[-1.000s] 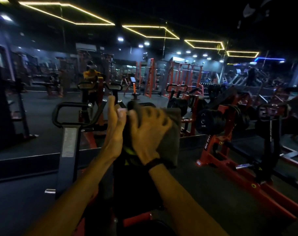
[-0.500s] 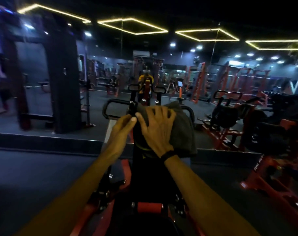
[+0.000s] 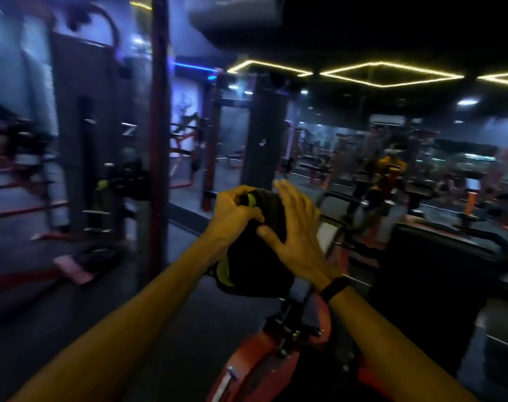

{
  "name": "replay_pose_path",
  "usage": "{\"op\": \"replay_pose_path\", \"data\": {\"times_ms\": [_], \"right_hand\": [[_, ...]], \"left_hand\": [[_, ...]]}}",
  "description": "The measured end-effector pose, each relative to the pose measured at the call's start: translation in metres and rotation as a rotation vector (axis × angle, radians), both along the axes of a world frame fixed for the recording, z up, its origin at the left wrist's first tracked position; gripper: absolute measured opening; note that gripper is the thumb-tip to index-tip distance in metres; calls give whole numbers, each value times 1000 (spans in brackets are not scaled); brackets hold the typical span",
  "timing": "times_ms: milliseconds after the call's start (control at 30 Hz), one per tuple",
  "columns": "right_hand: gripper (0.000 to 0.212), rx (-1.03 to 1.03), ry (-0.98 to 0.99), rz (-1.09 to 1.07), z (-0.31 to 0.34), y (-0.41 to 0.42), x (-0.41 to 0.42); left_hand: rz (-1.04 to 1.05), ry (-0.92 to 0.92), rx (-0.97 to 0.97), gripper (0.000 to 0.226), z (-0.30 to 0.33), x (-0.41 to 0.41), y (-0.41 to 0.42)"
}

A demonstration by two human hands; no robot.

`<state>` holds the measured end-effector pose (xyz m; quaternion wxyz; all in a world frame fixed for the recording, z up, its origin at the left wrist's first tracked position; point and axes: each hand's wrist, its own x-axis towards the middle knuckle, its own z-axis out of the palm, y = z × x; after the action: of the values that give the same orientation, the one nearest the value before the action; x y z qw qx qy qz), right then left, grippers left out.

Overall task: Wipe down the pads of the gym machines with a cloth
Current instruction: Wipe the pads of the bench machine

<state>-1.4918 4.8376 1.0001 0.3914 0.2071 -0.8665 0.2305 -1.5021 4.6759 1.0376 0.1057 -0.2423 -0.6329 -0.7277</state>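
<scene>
Both my hands are raised at the middle of the view with a dark cloth (image 3: 255, 256) that has a yellow-green edge. My left hand (image 3: 232, 211) grips the cloth's upper left part, fingers curled round it. My right hand (image 3: 297, 227) lies flat against the cloth's right side, fingers straight and thumb across the fabric. The cloth hangs bunched between them, off the machine. A black machine pad (image 3: 426, 271) stands to the right of my hands, apart from the cloth. The view is blurred.
The machine's red frame (image 3: 255, 364) with bolts is below my hands. A dark red upright post (image 3: 158, 140) and weight racks stand to the left. A mirror wall at the back right reflects a person in yellow (image 3: 390, 166). Dark floor lies on the left.
The view has swung to the left. The cloth came off the top of the pad, and both hands now hold it bunched in the air, left of the pad.
</scene>
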Motion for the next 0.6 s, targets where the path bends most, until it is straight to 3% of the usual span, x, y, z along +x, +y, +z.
{"op": "replay_pose_path", "data": {"times_ms": [67, 200, 333, 433, 533, 600], "right_hand": [[83, -64, -166, 170, 7, -54, -12], [52, -83, -641, 569, 14, -176, -8], [43, 34, -859, 788, 13, -292, -1], [26, 169, -897, 861, 4, -385, 6], [32, 205, -776, 945, -1, -482, 27], [28, 206, -691, 1021, -1, -540, 44]], "left_hand": [[98, 52, -48, 34, -3, 8, -72], [237, 63, -171, 33, -2, 40, -209], [400, 9, -196, 33, -3, 83, -330], [544, -30, -228, 27, -11, 128, -416], [707, -62, -262, 27, -18, 175, -499], [810, -83, -330, 43, -21, 209, -546]]}}
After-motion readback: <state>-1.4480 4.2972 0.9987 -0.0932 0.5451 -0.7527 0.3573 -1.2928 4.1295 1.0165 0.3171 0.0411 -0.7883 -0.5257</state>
